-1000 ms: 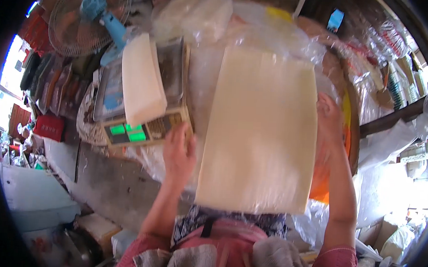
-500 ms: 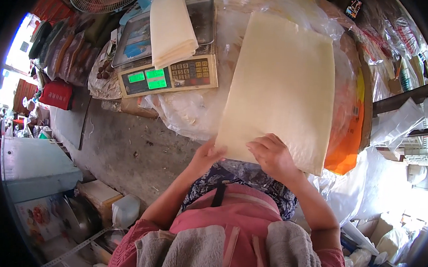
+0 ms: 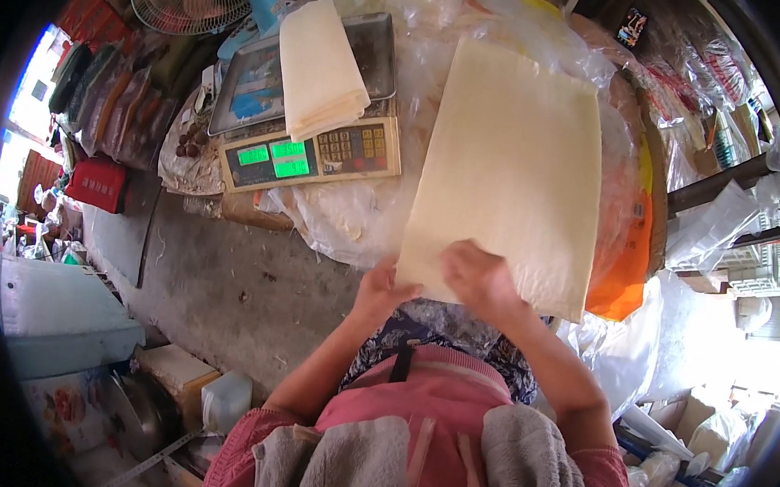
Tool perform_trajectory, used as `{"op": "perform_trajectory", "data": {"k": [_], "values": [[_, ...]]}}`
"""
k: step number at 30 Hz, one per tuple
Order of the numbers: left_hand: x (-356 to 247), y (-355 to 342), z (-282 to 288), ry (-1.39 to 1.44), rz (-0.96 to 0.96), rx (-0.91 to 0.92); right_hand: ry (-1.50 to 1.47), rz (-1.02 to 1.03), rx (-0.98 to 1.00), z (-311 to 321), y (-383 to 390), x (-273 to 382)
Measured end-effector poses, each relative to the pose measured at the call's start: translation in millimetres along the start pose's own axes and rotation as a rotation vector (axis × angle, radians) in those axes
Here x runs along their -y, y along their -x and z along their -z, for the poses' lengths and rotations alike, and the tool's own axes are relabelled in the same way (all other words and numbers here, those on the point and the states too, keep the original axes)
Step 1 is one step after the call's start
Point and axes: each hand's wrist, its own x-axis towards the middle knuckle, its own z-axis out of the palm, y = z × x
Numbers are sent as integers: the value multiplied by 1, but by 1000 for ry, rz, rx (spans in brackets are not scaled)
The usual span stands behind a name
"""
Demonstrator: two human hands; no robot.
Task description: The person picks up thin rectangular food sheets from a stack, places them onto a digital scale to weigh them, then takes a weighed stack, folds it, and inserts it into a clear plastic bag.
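Observation:
A broad stack of pale cream sheets [image 3: 517, 171] lies flat in front of me on clear plastic. My left hand [image 3: 382, 291] pinches its near left corner, thumb on top and fingers along the edge. Over the near part of the top sheet is my right hand [image 3: 485, 282], its fingers curled and smeared by motion; whether it grips the sheet does not show. To the far left, a folded bundle of similar cream sheets [image 3: 321, 72] rests on the metal pan of a digital scale [image 3: 360, 149] with lit green displays.
Clear plastic sheeting [image 3: 347, 224] spreads under the stack and scale. An orange bag [image 3: 622, 273] lies along the stack's right side. Behind the scale stands a blue fan [image 3: 261, 3]. A red pouch [image 3: 98, 184] and a pale blue box [image 3: 64, 315] are at the left.
My right hand has shifted a little left over the sheet and blurred. The left hand stays at the corner. The scene has moved slightly down in view.

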Motion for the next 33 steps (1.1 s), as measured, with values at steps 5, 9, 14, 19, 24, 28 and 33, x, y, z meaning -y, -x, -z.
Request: {"op": "perform_trajectory", "data": {"k": [5,9,14,19,24,28,33], "values": [[-61,14,-35,-1121,-317,-159,-554,-918,-476,42,24,-62],[-54,-37,-49,-1270,-572,181,-187,-462,-81,41,27,-10],[-13,-75,-66,-1289,-728,-15,-53,-628,101,41,38,-58],[-8,-79,-80,-1575,-717,34,700,-310,-602,206,43,-202],[-7,-75,-64,-1591,-693,-17,435,-734,-572,279,-16,-33],[5,-93,-49,-1240,-501,13,385,-36,-296,184,15,-24],[-48,-83,-50,-886,-1113,-131,196,-151,-7,103,71,-9]]}}
